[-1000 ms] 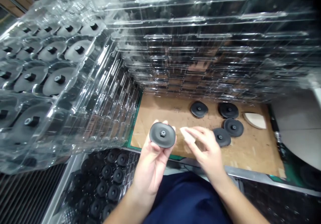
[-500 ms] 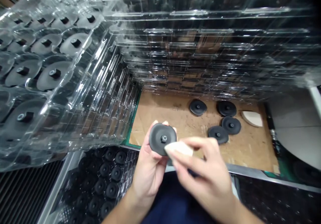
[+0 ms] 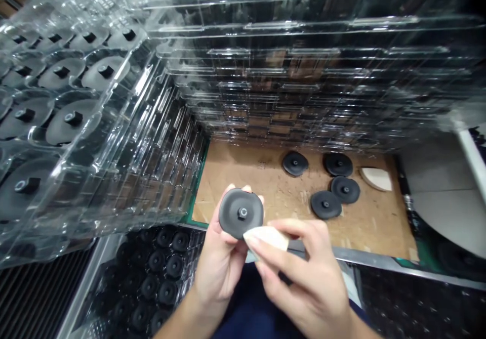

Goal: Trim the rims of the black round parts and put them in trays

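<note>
My left hand (image 3: pixel 224 258) grips a black disc (image 3: pixel 233 222) by its rim, its hexagonal centre stub facing up towards me. Pinched between the thumb and fingers of my right hand (image 3: pixel 307 268) is a cream-coloured, wedge-shaped pad (image 3: pixel 271 238). The pad's pointed tip meets the lower right edge of the disc. Beyond my hands, several similar black discs (image 3: pixel 295 163) lie on a brown cardboard sheet (image 3: pixel 235 164). A second cream wedge pad (image 3: pixel 376 178) rests on the cardboard at the right.
Tall stacks of clear plastic trays (image 3: pixel 273 83) wall off the back, and another stack (image 3: pixel 152 136) the left, with black discs in its top tray. A lower tray of discs (image 3: pixel 152 278) sits at bottom left. A metal edge (image 3: pixel 372 259) runs along the front.
The wedge pad has slid slightly left and down along the disc's rim. Both hands have shifted a little left in the picture, and the whole view has moved slightly too.
</note>
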`<state>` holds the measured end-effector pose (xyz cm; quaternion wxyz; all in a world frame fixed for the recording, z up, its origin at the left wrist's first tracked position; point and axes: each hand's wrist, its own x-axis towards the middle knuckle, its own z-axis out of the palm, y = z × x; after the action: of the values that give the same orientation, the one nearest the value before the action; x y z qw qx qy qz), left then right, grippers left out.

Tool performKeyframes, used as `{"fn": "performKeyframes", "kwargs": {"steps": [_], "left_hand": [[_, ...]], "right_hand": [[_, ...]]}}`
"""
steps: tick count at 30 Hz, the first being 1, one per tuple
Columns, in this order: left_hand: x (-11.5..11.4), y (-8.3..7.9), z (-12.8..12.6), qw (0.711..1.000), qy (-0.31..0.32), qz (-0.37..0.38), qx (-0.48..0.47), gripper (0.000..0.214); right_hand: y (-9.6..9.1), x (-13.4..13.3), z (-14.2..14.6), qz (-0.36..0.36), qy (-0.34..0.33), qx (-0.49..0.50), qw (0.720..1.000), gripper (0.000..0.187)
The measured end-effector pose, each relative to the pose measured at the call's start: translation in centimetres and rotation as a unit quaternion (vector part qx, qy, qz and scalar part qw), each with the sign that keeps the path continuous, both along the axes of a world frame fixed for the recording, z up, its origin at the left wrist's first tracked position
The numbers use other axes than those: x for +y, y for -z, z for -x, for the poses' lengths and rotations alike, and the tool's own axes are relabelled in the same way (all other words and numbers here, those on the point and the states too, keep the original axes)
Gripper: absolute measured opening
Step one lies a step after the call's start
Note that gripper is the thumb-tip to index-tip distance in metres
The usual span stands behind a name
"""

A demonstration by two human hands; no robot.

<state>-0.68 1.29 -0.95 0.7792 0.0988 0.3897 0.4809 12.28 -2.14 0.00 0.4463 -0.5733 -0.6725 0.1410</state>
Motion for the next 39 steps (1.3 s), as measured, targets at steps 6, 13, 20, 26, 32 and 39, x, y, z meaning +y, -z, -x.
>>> {"fn": "performKeyframes", "kwargs": {"steps": [6, 13, 20, 26, 32, 39], "left_hand": [[0.1, -0.1, 0.7, 0.995, 0.068, 0.023, -0.064, 0.038], [0.1, -0.2, 1.3, 0.993, 0.105, -0.002, -0.056, 0.039], [0.2, 0.0, 1.8, 0.991, 0.136, -0.005, -0.014, 0.037], [0.4, -0.2, 1.7, 0.99, 0.137, -0.004, -0.007, 0.048], [0.5, -0.7, 2.0, 0.991, 0.131, -0.025, 0.002, 0.038], [0.4, -1.2, 0.8, 0.997, 0.061, -0.044, 0.021, 0.036]], "right_hand": [[0.5, 3.5, -3.2, -0.016, -0.123, -0.015, 0.992, 0.02], [-0.1, 3.2, -4.4, 0.012, -0.163, -0.023, 0.986, 0.025], [0.0, 2.5, -4.1, -0.013, -0.122, -0.027, 0.992, 0.026], [-0.3, 2.7, -3.9, -0.047, -0.102, -0.049, 0.992, 0.022], [-0.7, 1.9, -3.5, -0.024, -0.11, -0.035, 0.993, 0.026], [-1.1, 0.5, -1.8, -0.033, -0.039, -0.002, 0.999, 0.023]]}}
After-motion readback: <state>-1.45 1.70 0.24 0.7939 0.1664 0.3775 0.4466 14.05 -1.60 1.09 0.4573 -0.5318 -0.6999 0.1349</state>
